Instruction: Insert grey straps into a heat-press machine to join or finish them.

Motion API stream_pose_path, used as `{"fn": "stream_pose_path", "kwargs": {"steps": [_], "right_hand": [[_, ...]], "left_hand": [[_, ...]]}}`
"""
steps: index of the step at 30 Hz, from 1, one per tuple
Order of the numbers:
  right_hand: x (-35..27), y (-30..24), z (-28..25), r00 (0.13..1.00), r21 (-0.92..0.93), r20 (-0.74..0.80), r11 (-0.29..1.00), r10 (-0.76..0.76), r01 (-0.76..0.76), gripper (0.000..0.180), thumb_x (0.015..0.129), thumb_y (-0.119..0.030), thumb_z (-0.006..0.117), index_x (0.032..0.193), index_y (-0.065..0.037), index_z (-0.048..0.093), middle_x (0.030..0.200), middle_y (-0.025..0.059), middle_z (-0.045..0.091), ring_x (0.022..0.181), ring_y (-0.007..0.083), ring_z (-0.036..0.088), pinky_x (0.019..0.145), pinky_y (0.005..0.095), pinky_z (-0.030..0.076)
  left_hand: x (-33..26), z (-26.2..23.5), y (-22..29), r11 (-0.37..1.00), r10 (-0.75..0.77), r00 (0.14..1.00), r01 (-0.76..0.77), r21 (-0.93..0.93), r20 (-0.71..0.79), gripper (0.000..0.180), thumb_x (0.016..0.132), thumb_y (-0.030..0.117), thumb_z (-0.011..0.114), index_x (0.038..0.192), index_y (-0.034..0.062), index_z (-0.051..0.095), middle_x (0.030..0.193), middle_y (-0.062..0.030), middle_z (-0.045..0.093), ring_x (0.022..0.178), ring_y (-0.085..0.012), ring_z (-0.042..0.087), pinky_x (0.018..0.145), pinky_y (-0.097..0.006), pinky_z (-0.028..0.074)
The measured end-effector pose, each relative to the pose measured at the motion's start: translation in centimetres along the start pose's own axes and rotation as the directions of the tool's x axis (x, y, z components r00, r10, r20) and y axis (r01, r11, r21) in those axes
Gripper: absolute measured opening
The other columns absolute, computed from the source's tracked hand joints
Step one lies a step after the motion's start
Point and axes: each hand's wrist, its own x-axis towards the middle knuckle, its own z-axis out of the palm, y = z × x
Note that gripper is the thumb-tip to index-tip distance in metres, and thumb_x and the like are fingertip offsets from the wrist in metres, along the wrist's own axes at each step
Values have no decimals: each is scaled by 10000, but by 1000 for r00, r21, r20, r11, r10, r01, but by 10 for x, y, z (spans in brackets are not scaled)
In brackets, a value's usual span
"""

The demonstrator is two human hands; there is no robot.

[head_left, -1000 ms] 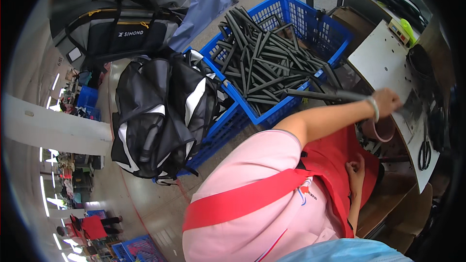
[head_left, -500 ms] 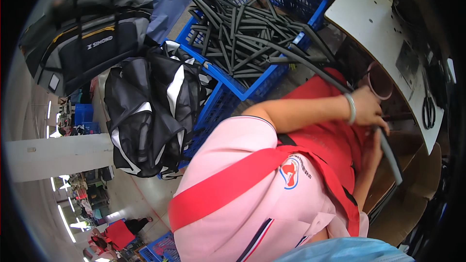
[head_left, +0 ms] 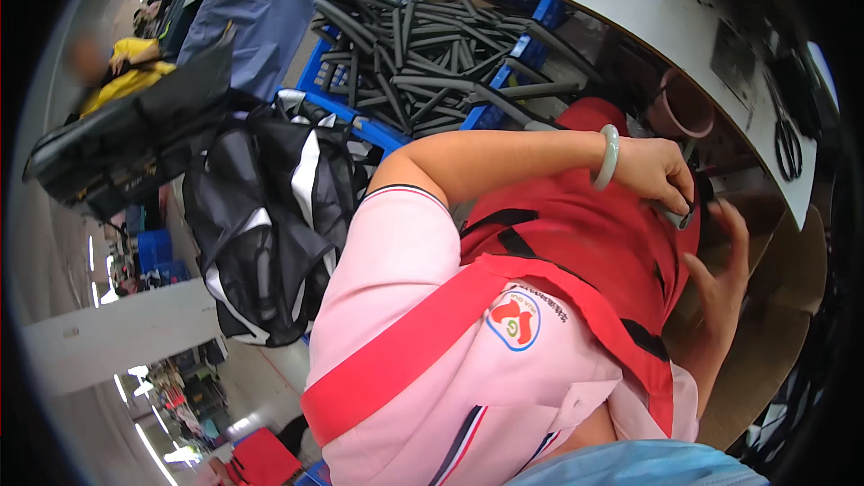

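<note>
My left hand [head_left: 661,175], a pale green bangle on its wrist, reaches across my red apron and is closed on the end of a grey foam tube [head_left: 677,216]. The rest of that tube is hidden behind my forearm. My right hand [head_left: 720,283] is just below it with fingers spread, close to the tube's end and holding nothing. Behind my arm stands a blue plastic crate [head_left: 360,126] piled with several dark grey foam tubes [head_left: 423,63].
Black and white bags [head_left: 270,216] hang left of the crate, under a blue cloth [head_left: 256,9]. A white worktable [head_left: 657,9] at the upper right carries scissors [head_left: 787,139], with a pink ring-shaped object [head_left: 684,108] at its edge. A person in yellow [head_left: 126,72] sits far left.
My left hand has drawn the grey tube away from the crate and down to my lap. My right hand has come into view beside it. The view has turned.
</note>
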Motion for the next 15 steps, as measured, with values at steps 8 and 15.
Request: {"fn": "stream_pose_path", "kwargs": {"steps": [8, 15], "right_hand": [[52, -11, -36, 964, -365, 261, 920, -50, 146, 389, 657, -46, 706, 1018, -23, 563, 832, 166, 616, 795, 354, 613, 697, 372, 482], [124, 34, -87, 998, -696, 59, 714, -39, 69, 321, 705, -143, 678, 1000, -40, 605, 818, 199, 632, 843, 386, 607, 712, 452, 472]], "left_hand": [[17, -35, 64, 999, 5, 999, -6, 40, 42, 259, 858, 220, 678, 968, -14, 700, 780, -37, 680, 692, -79, 579, 619, -253, 472], [82, -58, 80, 607, 408, 878, -56, 793, -250, 208, 845, 237, 646, 908, 49, 712, 791, -148, 673, 697, -302, 650, 619, -346, 500]]}}
